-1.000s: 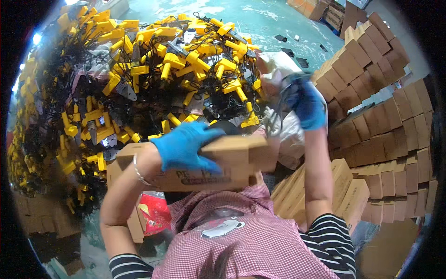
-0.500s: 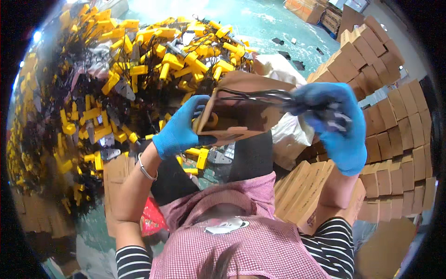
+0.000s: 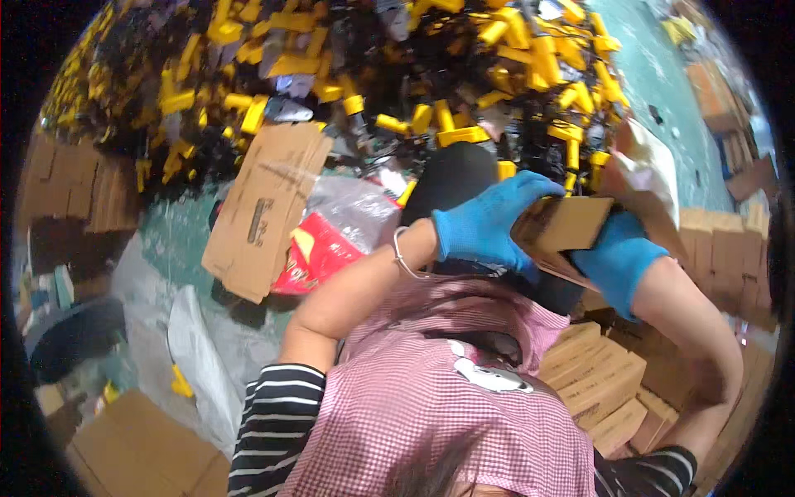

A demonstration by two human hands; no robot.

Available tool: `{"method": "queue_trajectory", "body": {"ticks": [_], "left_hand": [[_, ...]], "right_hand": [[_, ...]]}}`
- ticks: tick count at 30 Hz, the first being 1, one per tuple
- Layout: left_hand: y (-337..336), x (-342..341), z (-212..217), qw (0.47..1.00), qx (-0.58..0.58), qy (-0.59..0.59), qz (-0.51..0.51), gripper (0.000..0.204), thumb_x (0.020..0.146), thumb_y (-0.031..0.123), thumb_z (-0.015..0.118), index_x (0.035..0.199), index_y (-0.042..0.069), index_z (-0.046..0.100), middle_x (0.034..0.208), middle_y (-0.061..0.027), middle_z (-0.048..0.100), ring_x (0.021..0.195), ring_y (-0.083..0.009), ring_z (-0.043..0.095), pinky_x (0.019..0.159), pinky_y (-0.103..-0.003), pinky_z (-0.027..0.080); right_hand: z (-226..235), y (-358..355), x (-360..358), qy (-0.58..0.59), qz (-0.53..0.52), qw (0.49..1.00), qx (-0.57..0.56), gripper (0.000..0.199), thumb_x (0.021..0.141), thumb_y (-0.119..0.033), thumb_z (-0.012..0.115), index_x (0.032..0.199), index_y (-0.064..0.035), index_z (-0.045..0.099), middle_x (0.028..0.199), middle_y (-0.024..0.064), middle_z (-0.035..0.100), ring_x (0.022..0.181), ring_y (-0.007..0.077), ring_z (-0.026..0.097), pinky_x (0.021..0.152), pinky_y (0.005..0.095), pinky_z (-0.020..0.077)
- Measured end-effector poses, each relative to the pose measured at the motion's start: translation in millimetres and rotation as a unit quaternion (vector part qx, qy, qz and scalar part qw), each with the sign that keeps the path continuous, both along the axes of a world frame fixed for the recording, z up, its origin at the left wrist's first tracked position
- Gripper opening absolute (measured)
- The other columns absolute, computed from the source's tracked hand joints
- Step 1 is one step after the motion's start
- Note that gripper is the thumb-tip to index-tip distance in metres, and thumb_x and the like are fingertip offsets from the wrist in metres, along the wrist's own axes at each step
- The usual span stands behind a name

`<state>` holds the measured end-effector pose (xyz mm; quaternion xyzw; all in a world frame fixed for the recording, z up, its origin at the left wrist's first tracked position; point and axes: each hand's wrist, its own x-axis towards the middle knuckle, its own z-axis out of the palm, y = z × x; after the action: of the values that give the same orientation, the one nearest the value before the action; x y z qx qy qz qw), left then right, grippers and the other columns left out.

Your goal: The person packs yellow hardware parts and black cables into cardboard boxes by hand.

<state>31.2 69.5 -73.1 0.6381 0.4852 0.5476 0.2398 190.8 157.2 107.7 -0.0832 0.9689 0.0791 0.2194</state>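
Note:
Both of my hands wear blue knit gloves and meet at a small brown cardboard box (image 3: 580,222) above my lap. My left hand (image 3: 489,219) curls round the box's left side, thumb and fingers on it. Against the right side of the box is my right hand (image 3: 617,261); its fingers are partly hidden behind the cardboard. A flap of the box faces up, and its inside hardly shows. No cable is visible in either hand.
A large heap of yellow plastic pieces with black cords (image 3: 464,137) spreads ahead of me. Folded flat cartons (image 3: 269,211) lie left, beside a red package (image 3: 319,257). Stacked cartons (image 3: 596,377) are by my right elbow. A dark tub (image 3: 74,340) stands far left.
The view has swung left. The box has turned and come nearer my body, both hands now on it. The bundle of black cable my right hand held over it is out of sight.

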Motion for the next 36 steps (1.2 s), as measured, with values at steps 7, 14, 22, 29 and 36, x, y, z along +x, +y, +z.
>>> {"method": "queue_trajectory", "body": {"ticks": [7,14,22,29,36], "left_hand": [[-158.8,-67.4,-199.1,0.915,-0.300,0.049,0.267,0.026,0.092,0.028,0.063,0.100,0.004,0.065,0.106,-0.0195,0.065,0.097,-0.0399,0.062,0.091,-0.047,0.049],[-266.0,-99.3,-292.4,0.718,-0.476,0.444,0.246,0.039,0.084,0.037,0.066,0.114,0.012,0.072,0.120,-0.0216,0.067,0.129,-0.0418,0.050,0.115,-0.053,0.030],[-219.5,-43.8,-381.2,0.637,-0.576,0.438,0.267,0.022,0.092,0.025,0.057,0.088,0.019,0.077,0.089,-0.0079,0.075,0.083,-0.0269,0.073,0.073,-0.047,0.055],[-229.0,-64.4,-382.0,0.747,-0.432,0.389,0.323,0.021,0.091,0.028,0.061,0.088,0.011,0.073,0.083,-0.0139,0.067,0.082,-0.0315,0.067,0.072,-0.044,0.054],[-138.9,-69.0,-113.1,0.914,-0.161,0.025,0.372,0.021,0.082,0.006,0.069,0.099,0.006,0.057,0.105,-0.0078,0.059,0.097,-0.0175,0.056,0.084,-0.032,0.046]], "right_hand": [[12.9,-7.3,-1.0,0.046,-0.069,0.995,0.064,0.022,0.078,-0.012,0.063,0.098,-0.0087,0.070,0.090,0.0090,0.066,0.088,0.0319,0.063,0.075,0.0410,0.0505],[-11.8,27.2,17.3,0.079,-0.096,0.988,0.088,0.019,0.074,-0.017,0.064,0.092,-0.0097,0.065,0.085,0.0086,0.059,0.084,0.0299,0.058,0.070,0.0448,0.0444],[-7.1,19.9,38.0,0.069,-0.157,0.985,-0.002,0.016,0.077,-0.016,0.062,0.091,-0.0092,0.065,0.085,0.0102,0.059,0.086,0.0300,0.058,0.070,0.0440,0.0444],[4.8,21.8,64.3,0.225,-0.162,0.961,0.002,0.025,0.078,-0.014,0.062,0.103,-0.0111,0.064,0.082,0.0063,0.055,0.083,0.0251,0.058,0.069,0.0393,0.0443],[-28.2,32.6,81.8,0.319,-0.165,0.933,-0.011,0.024,0.080,-0.015,0.062,0.102,-0.0084,0.062,0.084,0.0067,0.060,0.088,0.0268,0.061,0.077,0.0399,0.0477]]}}
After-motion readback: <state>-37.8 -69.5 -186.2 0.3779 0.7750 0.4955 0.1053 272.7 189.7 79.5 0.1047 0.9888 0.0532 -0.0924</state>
